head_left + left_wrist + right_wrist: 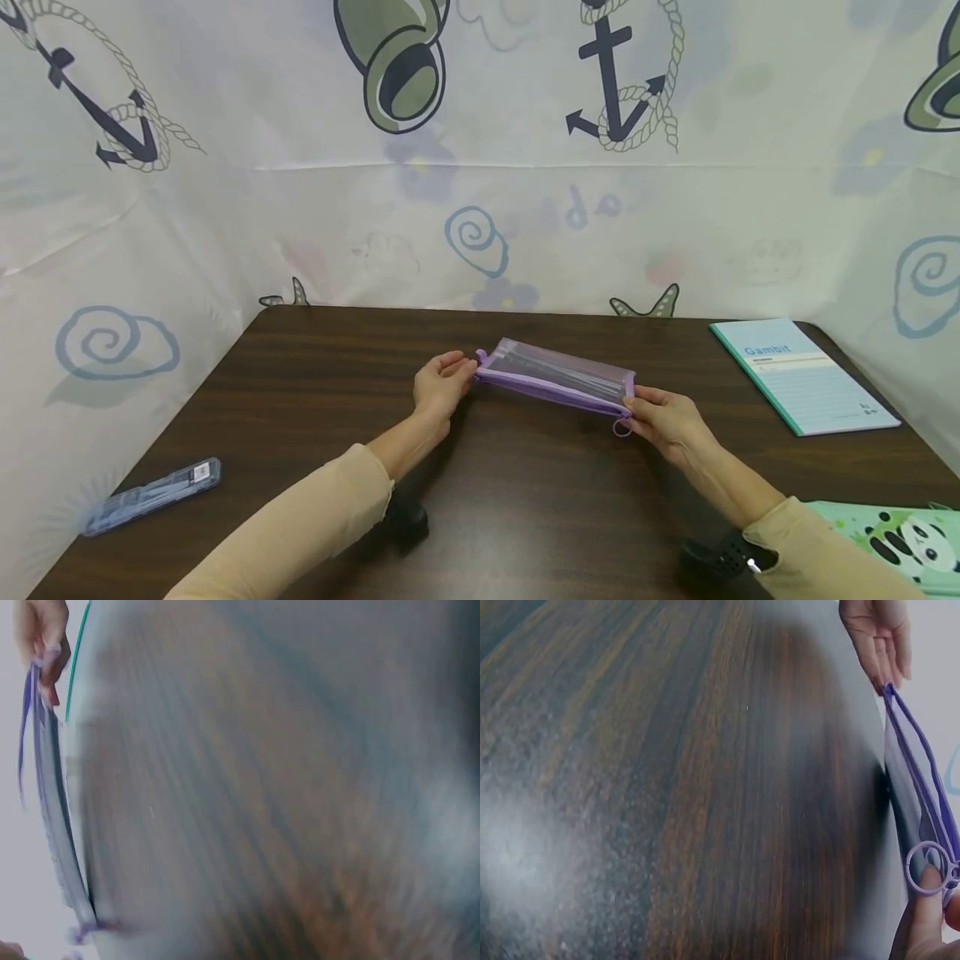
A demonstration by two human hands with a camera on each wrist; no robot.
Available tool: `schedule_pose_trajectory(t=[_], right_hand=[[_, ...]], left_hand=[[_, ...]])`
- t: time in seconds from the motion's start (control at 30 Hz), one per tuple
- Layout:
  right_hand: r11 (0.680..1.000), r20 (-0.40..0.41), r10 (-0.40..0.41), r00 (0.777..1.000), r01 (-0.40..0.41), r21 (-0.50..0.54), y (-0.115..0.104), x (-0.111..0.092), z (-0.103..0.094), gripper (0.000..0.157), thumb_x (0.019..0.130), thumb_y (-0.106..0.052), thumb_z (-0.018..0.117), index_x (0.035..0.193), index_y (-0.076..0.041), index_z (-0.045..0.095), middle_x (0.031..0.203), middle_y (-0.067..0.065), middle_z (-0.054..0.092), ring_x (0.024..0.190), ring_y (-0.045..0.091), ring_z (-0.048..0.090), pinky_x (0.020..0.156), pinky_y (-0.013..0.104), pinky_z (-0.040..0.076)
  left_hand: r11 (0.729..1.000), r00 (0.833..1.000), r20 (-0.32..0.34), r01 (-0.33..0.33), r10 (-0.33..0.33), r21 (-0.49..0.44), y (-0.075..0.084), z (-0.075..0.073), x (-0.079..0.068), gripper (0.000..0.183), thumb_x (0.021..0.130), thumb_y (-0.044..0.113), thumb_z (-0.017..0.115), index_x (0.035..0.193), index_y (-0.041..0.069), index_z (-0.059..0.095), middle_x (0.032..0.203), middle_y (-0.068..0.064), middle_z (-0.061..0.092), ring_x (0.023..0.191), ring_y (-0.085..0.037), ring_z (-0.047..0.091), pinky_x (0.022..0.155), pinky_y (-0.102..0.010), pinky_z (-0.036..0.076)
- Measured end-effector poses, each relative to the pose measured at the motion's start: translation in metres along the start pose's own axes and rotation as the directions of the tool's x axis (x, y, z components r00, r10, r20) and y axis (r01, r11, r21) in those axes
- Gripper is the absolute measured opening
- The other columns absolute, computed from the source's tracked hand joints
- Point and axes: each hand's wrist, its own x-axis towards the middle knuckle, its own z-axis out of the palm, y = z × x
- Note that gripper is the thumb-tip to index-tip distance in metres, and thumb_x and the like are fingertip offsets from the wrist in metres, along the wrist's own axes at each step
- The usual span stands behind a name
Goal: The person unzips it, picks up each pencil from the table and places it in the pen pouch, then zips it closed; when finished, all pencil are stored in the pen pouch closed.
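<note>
A see-through zipper pouch (558,375) with purple edging is held above the table between both hands. Thin greyish streaks show through its clear side. My left hand (441,387) pinches its left corner, beside a small purple tab. The opposite end is in the thumb and fingers of my right hand (667,421), where a purple ring pull (622,427) hangs. In the right wrist view the zipper edges (922,765) stand slightly apart in the middle. The left wrist view catches the pouch (56,795) edge-on, with the right hand (46,637) at its far end.
On the brown table (525,508), a clear-blue plastic case (153,493) lies at the left edge. A white notebook (806,375) with a green spine is at the back right. At front right, a green panda-print item (892,537) is partly behind the right sleeve. A printed cloth (337,225) encloses the table.
</note>
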Motion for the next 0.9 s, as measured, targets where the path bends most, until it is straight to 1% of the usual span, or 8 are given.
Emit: schedule_pose_trajectory(t=[0.1,0.17,0.27,0.37,0.43,0.5,0.6,0.9], right_hand=[[1.0,-0.011,0.003,1.0,-0.002,0.011,-0.002,-0.001,0.001,0.06,0.094,-0.001,0.052,0.143,0.013,0.019,0.076,-0.006,0.063,0.068,0.002,0.062,0.066,0.015,0.056],[1.0,-0.015,0.003,1.0,-0.003,0.023,-0.002,-0.002,0.002,0.061,0.094,-0.001,0.053,0.143,0.013,0.02,0.076,-0.006,0.064,0.068,0.003,0.063,0.067,0.016,0.056],[0.999,-0.02,-0.002,1.0,0.003,0.042,-0.001,-0.002,0.004,0.061,0.093,0.0,0.053,0.143,0.014,0.02,0.075,-0.005,0.064,0.069,0.003,0.063,0.067,0.016,0.056],[0.998,-0.029,-0.013,1.0,0.014,0.062,0.001,-0.002,0.006,0.06,0.093,0.001,0.052,0.142,0.014,0.02,0.076,-0.005,0.064,0.07,0.003,0.063,0.068,0.016,0.056],[0.997,-0.031,-0.019,0.999,0.021,0.073,0.003,-0.002,0.009,0.059,0.094,0.001,0.051,0.142,0.014,0.02,0.077,-0.005,0.064,0.071,0.002,0.062,0.069,0.016,0.056],[0.996,-0.031,-0.021,0.999,0.023,0.084,0.004,-0.003,0.012,0.059,0.094,0.002,0.051,0.142,0.014,0.02,0.077,-0.005,0.064,0.073,0.002,0.062,0.07,0.016,0.056],[0.995,-0.029,-0.021,0.999,0.024,0.1,0.005,-0.004,0.015,0.059,0.094,0.002,0.05,0.143,0.014,0.019,0.079,-0.004,0.063,0.074,0.002,0.063,0.072,0.016,0.056],[0.992,-0.039,-0.034,0.999,0.038,0.12,0.006,-0.006,0.019,0.058,0.094,0.003,0.047,0.143,0.014,0.017,0.078,-0.005,0.063,0.074,0.001,0.062,0.072,0.015,0.055]], left_hand=[[0.993,0.993,-0.036,-0.114,0.113,-0.02,0.003,0.006,-0.009,0.033,0.085,0.004,0.068,0.115,-0.003,0.058,0.106,-0.015,0.065,0.08,-0.007,0.061,0.071,-0.018,0.054],[0.99,0.992,0.028,-0.122,0.124,-0.067,0.005,0.014,-0.02,0.031,0.085,0.003,0.067,0.114,-0.005,0.058,0.1,-0.012,0.066,0.078,-0.007,0.062,0.07,-0.019,0.055],[0.993,0.971,0.236,-0.005,0.033,-0.116,0.004,0.033,-0.042,0.029,0.087,0.003,0.065,0.113,-0.007,0.057,0.098,-0.012,0.067,0.076,-0.009,0.064,0.076,-0.028,0.058],[0.991,0.912,0.4,0.122,-0.091,-0.054,-0.001,0.055,-0.069,0.027,0.087,0.003,0.065,0.111,-0.007,0.057,0.099,-0.017,0.068,0.079,-0.012,0.066,0.084,-0.036,0.056],[0.985,0.882,0.445,0.172,-0.152,-0.005,-0.006,0.068,-0.082,0.026,0.087,0.004,0.066,0.109,-0.005,0.057,0.098,-0.017,0.068,0.081,-0.014,0.066,0.086,-0.038,0.055],[0.979,0.872,0.451,0.203,-0.191,0.023,-0.01,0.078,-0.09,0.024,0.087,0.005,0.066,0.108,-0.004,0.057,0.097,-0.015,0.068,0.083,-0.016,0.067,0.085,-0.037,0.056],[0.975,0.874,0.435,0.219,-0.216,0.042,-0.015,0.09,-0.095,0.023,0.087,0.007,0.067,0.106,-0.002,0.057,0.093,-0.011,0.068,0.082,-0.015,0.067,0.082,-0.034,0.057],[0.971,0.915,0.34,0.239,-0.218,-0.021,-0.023,0.106,-0.097,0.017,0.086,0.005,0.067,0.098,0.002,0.055,0.086,-0.011,0.068,0.074,-0.013,0.067,0.072,-0.028,0.059]])
